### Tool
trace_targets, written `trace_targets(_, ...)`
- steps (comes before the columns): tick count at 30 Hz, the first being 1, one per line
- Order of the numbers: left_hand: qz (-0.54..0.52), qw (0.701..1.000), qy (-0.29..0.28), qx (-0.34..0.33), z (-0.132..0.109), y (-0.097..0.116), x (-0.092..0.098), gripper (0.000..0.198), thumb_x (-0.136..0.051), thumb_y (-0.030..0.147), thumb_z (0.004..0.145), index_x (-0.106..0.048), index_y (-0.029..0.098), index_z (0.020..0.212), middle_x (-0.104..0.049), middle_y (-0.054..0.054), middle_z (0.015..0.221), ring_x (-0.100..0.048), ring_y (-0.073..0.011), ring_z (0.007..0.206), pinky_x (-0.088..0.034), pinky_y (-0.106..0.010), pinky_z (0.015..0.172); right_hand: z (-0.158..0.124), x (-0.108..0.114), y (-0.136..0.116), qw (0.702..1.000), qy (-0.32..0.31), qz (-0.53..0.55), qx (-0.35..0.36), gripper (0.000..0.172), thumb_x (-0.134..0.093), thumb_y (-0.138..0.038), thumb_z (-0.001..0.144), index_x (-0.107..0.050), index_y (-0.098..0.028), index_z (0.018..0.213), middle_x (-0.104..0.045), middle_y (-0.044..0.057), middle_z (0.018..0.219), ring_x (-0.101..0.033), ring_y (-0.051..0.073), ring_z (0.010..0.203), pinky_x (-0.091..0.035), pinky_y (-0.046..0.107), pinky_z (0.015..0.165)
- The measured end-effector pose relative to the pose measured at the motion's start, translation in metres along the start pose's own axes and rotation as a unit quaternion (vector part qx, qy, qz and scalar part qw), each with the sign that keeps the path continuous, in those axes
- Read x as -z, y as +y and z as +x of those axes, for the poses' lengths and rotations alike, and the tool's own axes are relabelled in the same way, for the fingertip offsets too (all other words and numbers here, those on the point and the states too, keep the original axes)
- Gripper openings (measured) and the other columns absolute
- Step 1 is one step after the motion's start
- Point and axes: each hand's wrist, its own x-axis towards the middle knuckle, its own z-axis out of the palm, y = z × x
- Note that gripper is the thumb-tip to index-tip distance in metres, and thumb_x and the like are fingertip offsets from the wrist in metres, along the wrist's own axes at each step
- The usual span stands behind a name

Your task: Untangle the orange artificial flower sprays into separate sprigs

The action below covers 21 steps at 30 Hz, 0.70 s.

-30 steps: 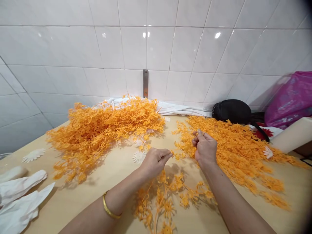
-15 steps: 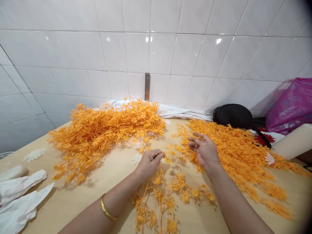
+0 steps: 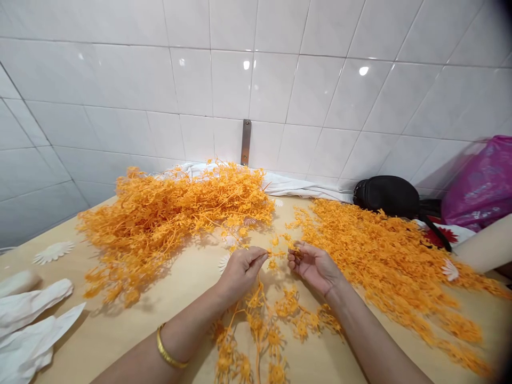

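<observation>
My left hand (image 3: pixel 244 266) is closed in a pinch on the stem of an orange artificial flower spray (image 3: pixel 258 328). Part of the spray hangs below the hand toward the table's near edge, and small blossoms stick out to the right of the fingertips. Facing it, my right hand (image 3: pixel 314 265) has its fingers curled, with thumb and forefinger closed on an orange blossom at the tip of the spray. The curled fingers partly hide that blossom. A gold bracelet (image 3: pixel 166 349) circles my left wrist.
A tall heap of orange sprays (image 3: pixel 172 213) stands at the left. Flatter orange sprays (image 3: pixel 384 256) cover the right side. White petal-shaped pieces (image 3: pixel 54 253) and white cloth gloves (image 3: pixel 32 320) lie far left. A black bag (image 3: pixel 386 194) and a purple bag (image 3: pixel 480 181) sit back right.
My right hand has moved left and toward me, from beside the right pile to the spray's tip, and its fingers have closed. The left hand keeps its pinch in nearly the same place.
</observation>
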Motion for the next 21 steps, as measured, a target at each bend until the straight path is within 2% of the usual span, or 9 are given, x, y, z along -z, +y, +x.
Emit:
trace_targets(3, 0.018, 1.0, -0.009, -0.016, 0.0, -0.002, 0.0, 0.03, -0.036, 0.033, 0.083, -0.058, 0.017, 0.069, -0.048, -0.001, 0.058, -0.041, -0.0106, 0.055, -0.03, -0.022, 0.055, -0.001, 0.0, 0.0, 0.996, -0.017, 0.051, -0.065, 0.014, -0.058, -0.031, 0.067, -0.053, -0.02, 0.073, -0.055, 0.0, 0.058, -0.052, 0.013, 0.052, -0.04, 0.025, 0.049)
trace_targets(6, 0.045, 0.998, -0.03, -0.022, 0.0, -0.005, 0.0, 0.032, -0.036, 0.032, 0.083, -0.059, 0.017, 0.067, -0.049, -0.001, 0.057, -0.043, -0.0111, 0.055, -0.031, -0.022, 0.055, -0.002, -0.001, 0.001, 0.997, -0.043, 0.006, -0.07, 0.024, -0.06, -0.039, 0.068, -0.053, -0.023, 0.084, -0.054, -0.002, 0.057, -0.049, 0.01, 0.047, -0.034, 0.021, 0.044)
trace_targets(9, 0.079, 0.996, -0.028, -0.011, -0.001, -0.006, 0.001, 0.027, -0.041, 0.033, 0.08, -0.061, 0.018, 0.071, -0.052, -0.002, 0.059, -0.046, -0.013, 0.059, -0.034, -0.023, 0.059, -0.003, -0.004, 0.005, 0.997, -0.041, -0.07, -0.015, 0.024, -0.065, -0.039, 0.064, -0.053, -0.021, 0.073, -0.047, -0.006, 0.05, -0.041, 0.006, 0.041, -0.027, 0.017, 0.04)
trace_targets(13, 0.086, 0.991, 0.102, -0.021, -0.002, 0.005, 0.005, 0.023, -0.052, 0.035, 0.074, -0.06, 0.018, 0.087, -0.057, -0.006, 0.081, -0.05, -0.0173, 0.081, -0.037, -0.028, 0.074, -0.004, -0.009, 0.011, 0.984, 0.026, -0.134, 0.111, 0.028, -0.063, -0.043, 0.065, -0.05, -0.018, 0.062, -0.041, -0.007, 0.05, -0.04, 0.005, 0.042, -0.027, 0.018, 0.04)
trace_targets(15, 0.09, 0.985, 0.142, -0.048, -0.003, 0.014, 0.005, 0.02, -0.049, 0.034, 0.077, -0.06, 0.018, 0.082, -0.058, -0.005, 0.081, -0.049, -0.0168, 0.082, -0.035, -0.03, 0.08, -0.005, -0.012, 0.014, 0.976, 0.04, -0.157, 0.144, 0.027, -0.061, -0.043, 0.067, -0.05, -0.019, 0.065, -0.044, -0.006, 0.053, -0.044, 0.007, 0.046, -0.031, 0.019, 0.043)
trace_targets(18, 0.118, 0.983, 0.116, -0.076, -0.006, 0.022, 0.0, 0.021, -0.045, 0.031, 0.08, -0.061, 0.018, 0.076, -0.059, -0.005, 0.074, -0.047, -0.0168, 0.079, -0.035, -0.031, 0.08, -0.009, -0.02, 0.018, 0.972, 0.031, -0.17, 0.162, 0.023, -0.058, -0.041, 0.07, -0.052, -0.019, 0.075, -0.049, -0.004, 0.06, -0.048, 0.009, 0.052, -0.037, 0.021, 0.049)
trace_targets(21, 0.144, 0.984, 0.096, -0.048, -0.006, 0.019, -0.007, 0.023, -0.045, 0.033, 0.079, -0.061, 0.017, 0.082, -0.059, -0.007, 0.079, -0.044, -0.0196, 0.086, -0.035, -0.033, 0.079, -0.015, -0.028, 0.02, 0.971, 0.006, -0.166, 0.169, 0.022, -0.056, -0.04, 0.072, -0.053, -0.02, 0.081, -0.05, -0.003, 0.065, -0.049, 0.01, 0.057, -0.04, 0.023, 0.054)
